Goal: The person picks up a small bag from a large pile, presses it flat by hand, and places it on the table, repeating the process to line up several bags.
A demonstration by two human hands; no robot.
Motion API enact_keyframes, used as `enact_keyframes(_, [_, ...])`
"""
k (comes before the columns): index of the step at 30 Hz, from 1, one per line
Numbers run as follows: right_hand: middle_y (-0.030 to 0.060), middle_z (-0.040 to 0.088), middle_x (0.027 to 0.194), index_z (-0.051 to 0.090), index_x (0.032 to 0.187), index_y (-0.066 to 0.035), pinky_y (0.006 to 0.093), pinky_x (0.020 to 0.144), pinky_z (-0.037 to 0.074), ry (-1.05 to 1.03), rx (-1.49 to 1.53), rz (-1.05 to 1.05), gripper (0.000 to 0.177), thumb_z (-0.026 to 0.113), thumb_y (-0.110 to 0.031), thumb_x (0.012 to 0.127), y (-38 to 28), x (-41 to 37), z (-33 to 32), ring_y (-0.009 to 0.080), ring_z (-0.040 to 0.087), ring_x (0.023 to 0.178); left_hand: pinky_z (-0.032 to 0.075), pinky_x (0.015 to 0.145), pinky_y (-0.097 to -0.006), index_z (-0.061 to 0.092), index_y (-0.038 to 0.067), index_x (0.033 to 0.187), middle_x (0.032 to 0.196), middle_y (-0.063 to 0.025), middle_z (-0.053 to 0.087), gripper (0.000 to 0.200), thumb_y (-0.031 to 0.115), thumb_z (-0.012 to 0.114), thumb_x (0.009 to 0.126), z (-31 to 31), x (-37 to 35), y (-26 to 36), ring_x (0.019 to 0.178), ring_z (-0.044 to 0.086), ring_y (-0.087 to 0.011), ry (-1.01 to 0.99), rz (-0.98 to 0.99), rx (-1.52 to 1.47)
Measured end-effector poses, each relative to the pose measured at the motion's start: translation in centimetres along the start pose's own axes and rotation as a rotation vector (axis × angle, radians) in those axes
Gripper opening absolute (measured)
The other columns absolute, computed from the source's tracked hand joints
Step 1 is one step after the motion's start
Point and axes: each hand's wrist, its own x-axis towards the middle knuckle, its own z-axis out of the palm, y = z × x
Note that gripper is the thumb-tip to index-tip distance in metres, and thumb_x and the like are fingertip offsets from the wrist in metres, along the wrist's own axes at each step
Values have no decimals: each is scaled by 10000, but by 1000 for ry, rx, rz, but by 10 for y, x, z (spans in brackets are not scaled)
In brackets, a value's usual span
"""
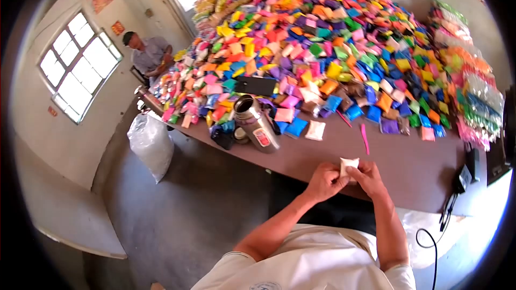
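Between my two hands, at the table's front edge, is a small white packet (349, 166). My left hand (324, 181) pinches its left side, and my right hand (371, 178) grips the right side with the thumb across its face. On the brown table (398, 166) just beyond lies a pink plastic strip (365, 138), with a thinner pink strip (344, 118) farther back. Another white packet (315, 130) rests flat to the left of these. Behind them rises a big heap of packets (322, 48) in many colours.
An open steel flask (257, 126) stands left of my hands, near a black phone (255, 86) lying on the heap. Bundled packets (475, 91) stack up at the right, above a black adapter (462, 179) with a cable. A white sack (150, 145) stands on the floor. Another person (150, 53) sits at the far left.
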Motion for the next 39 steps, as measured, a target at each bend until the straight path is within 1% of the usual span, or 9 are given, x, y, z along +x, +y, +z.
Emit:
enact_keyframes(5, [17,678,929,651,1121,25,264,699,508,11,121,80,222,624,-119,954,-10,-3,-2,89,614,823,462,785,-438,700,36,847,809,-130,651,312,346,687,885,-1,2,9,823,629,-338,-16,-42,-37])
enact_keyframes(8, [29,676,952,625,1160,14,267,715,518,-14,-62,28,241,625,-124,962,3,0,-5,95,620,842,459,793,-450,696,40,853,791,-130,635,312,352,719,849,1,-1,4,832,624,-340,30,34,71])
enact_keyframes(13, [37,676,953,597,1163,1,275,713,546,-72,6,-72,260,605,-186,983,-6,-3,1,122,643,819,454,892,-440,706,61,943,947,-133,677,250,303,678,887,0,-2,5,956,634,-336,0,11,16])
enact_keyframes(19, [21,670,852,672,1023,31,259,647,515,-65,-44,-43,262,627,-224,983,-16,0,-6,91,607,763,451,906,-444,710,55,941,974,-133,680,255,301,659,902,2,2,7,986,630,-334,-39,-31,-1])
enact_keyframes(21, [-2,660,828,693,994,26,245,614,479,-80,-94,145,240,643,-208,969,-24,1,-6,70,585,745,456,912,-447,714,48,935,983,-133,683,261,300,648,912,0,2,5,995,631,-335,-68,-38,27])
enact_keyframes(25, [-41,623,759,723,907,0,263,584,433,-25,-93,-7,202,681,-195,934,2,7,-3,50,533,707,503,854,-417,723,34,982,980,-135,700,255,268,658,903,-4,1,5,943,661,-319,-142,-124,-76])
enact_keyframes(27, [-33,625,762,711,909,5,275,588,439,-22,-251,70,251,683,-243,940,4,5,-7,61,525,702,518,808,-400,725,32,989,937,-138,706,246,250,665,893,-4,1,6,890,677,-305,-77,-64,-75])
enact_keyframes(32, [-14,641,774,706,963,1,289,599,466,-110,-73,18,309,686,-307,946,-3,8,-8,73,551,710,519,754,-404,715,31,915,868,-128,694,282,308,659,917,-1,-1,-4,825,672,-309,-93,-16,-2])
enact_keyframes(39, [-7,659,822,705,996,-17,276,632,492,-193,-189,139,216,684,-226,948,1,13,-10,90,596,739,517,667,-385,710,22,840,780,-116,687,273,291,691,886,-8,7,10,743,675,-292,-46,63,-63])
